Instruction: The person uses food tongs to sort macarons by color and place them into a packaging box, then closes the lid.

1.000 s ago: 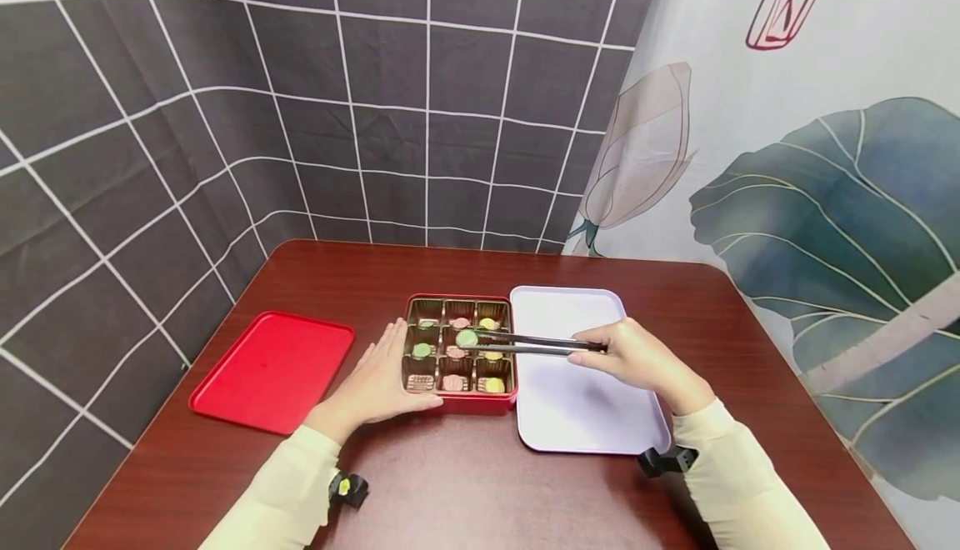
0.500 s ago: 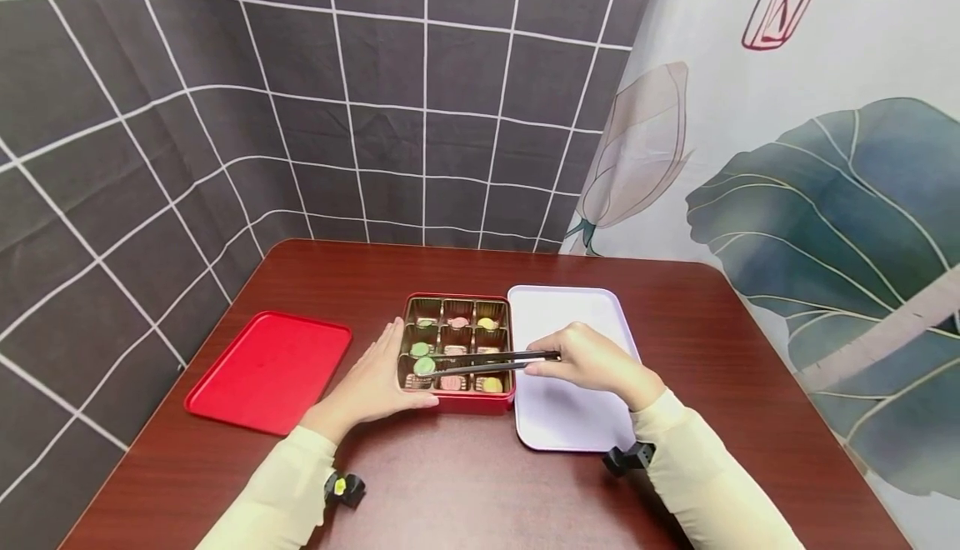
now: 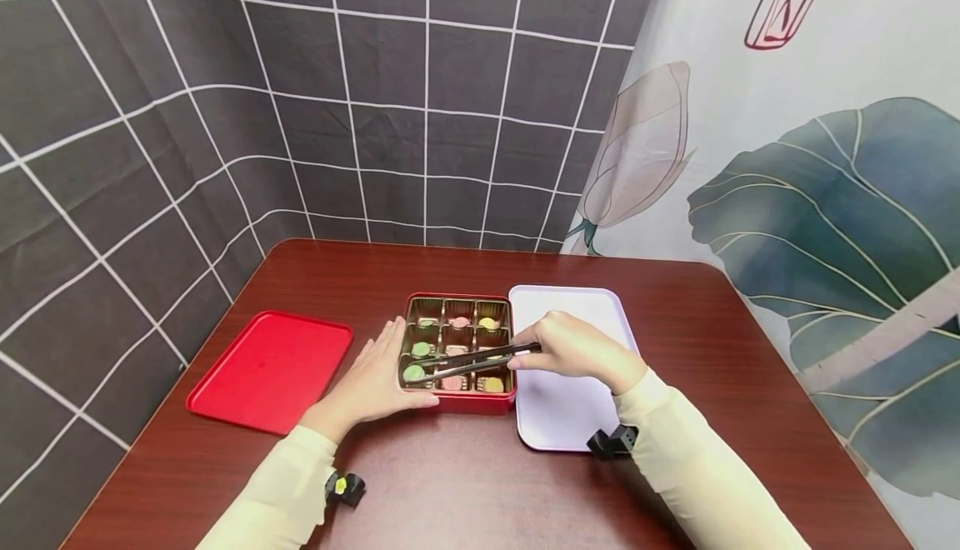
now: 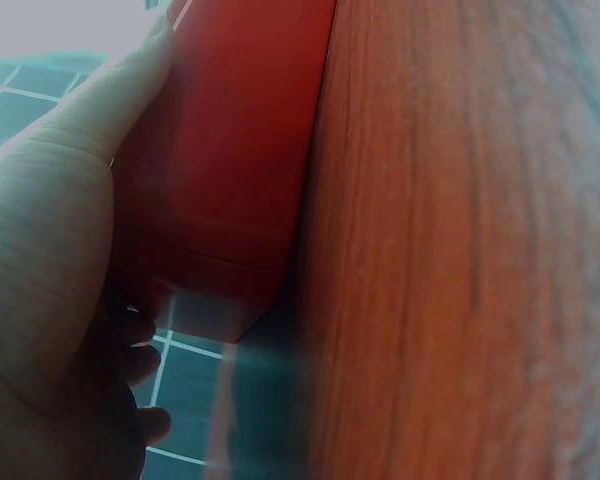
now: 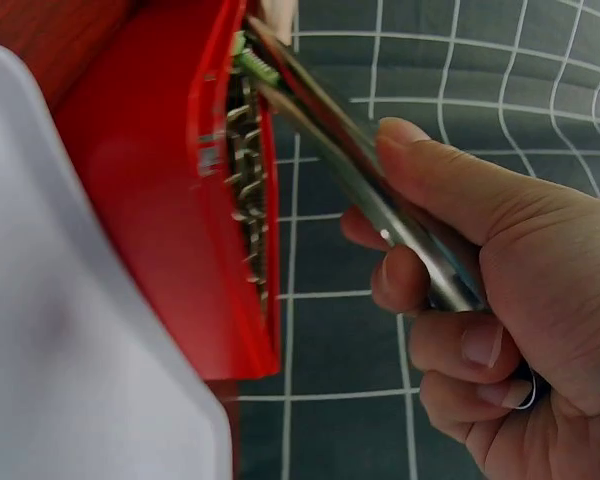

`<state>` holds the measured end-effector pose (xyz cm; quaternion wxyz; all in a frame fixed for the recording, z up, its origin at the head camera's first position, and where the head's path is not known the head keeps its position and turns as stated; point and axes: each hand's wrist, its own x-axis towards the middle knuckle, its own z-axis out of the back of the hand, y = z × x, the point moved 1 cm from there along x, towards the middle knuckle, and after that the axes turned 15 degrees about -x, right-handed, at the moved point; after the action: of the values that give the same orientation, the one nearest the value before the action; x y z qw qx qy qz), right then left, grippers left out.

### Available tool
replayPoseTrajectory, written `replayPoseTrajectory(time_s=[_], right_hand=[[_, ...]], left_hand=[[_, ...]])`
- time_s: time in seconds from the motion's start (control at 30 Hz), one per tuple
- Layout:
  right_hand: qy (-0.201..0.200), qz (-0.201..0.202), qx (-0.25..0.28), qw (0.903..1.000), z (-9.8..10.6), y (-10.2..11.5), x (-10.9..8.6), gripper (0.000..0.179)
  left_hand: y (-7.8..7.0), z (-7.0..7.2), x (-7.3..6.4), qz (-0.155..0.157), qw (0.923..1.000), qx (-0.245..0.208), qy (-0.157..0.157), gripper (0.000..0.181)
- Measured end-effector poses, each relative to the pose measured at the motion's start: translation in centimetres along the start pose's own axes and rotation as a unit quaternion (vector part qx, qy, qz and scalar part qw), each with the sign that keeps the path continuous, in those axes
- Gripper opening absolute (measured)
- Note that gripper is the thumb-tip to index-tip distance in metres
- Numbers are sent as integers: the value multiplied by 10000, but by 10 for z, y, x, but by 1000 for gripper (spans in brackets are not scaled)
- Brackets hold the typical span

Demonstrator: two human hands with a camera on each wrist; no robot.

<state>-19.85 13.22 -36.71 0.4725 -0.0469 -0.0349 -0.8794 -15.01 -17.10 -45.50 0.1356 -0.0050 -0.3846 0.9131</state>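
Note:
A red box (image 3: 476, 404) with a gold divided insert holds small green, pink and yellow macarons. My left hand (image 3: 372, 383) rests against its near left corner, fingers straight along the left side and thumb along the front wall. The red wall (image 4: 230, 130) lies beside the thumb in the left wrist view. My right hand (image 3: 573, 348) grips long dark tongs (image 3: 480, 358), which reach across the box from the right. Their tips stand either side of a green macaron (image 3: 414, 374) in the front left compartment. This green macaron (image 5: 256, 62) is partly hidden in the right wrist view.
A white tray (image 3: 558, 417) stands right beside the box, under my right hand. The red lid-like tray (image 3: 270, 371) lies on the left of the brown wooden table (image 3: 450, 483). Grey gridded cloth (image 3: 375, 133) hangs behind.
My right hand has moved left with the tongs, carrying the green macaron from above the box's middle into the front left compartment. The left hand has stayed at the box corner.

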Motion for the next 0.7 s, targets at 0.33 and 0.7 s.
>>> replayPoseTrajectory(time_s=[0.33,0.7], right_hand=[[316,83,-209,9992,16,8,15,20],[294,-205,-88,9993,24,4,9,24]], left_hand=[[2,-1,0,-65,9999,99,-1,135],[3,-1,0,-56,9999,86,17,134]])
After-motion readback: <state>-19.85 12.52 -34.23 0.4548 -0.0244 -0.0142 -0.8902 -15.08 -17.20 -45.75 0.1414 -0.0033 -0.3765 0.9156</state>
